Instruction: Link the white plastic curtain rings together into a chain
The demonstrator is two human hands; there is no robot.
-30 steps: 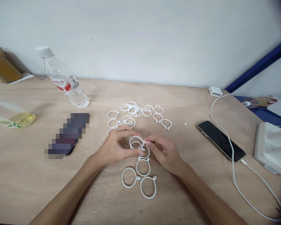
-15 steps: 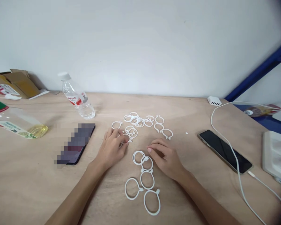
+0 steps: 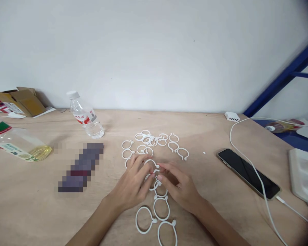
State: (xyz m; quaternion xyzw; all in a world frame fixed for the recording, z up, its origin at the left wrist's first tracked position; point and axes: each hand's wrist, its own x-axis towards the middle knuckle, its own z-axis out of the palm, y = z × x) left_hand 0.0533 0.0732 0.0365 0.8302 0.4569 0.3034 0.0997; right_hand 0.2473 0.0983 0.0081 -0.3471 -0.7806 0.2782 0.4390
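While the left fingers (image 3: 146,184) pinch a thin white plastic ring (image 3: 150,160), the right fingers (image 3: 170,169), slightly parted, meet its knobbed end; similar rings (image 3: 154,221) lie nearer and beyond on wood-grained counter (image 3: 207,177).

A white cable (image 3: 262,186) crosses the dark-screened phone (image 3: 246,172).

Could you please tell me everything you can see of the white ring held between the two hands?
The white ring is thin and smooth, looks like plastic, and carries a small knob at one end. Its loop is open, the two ends standing apart on the side toward the right hand. The left hand grips it and hides part of the loop; the right hand's fingertips meet the knobbed end. Whether it touches the surface beneath is unclear.
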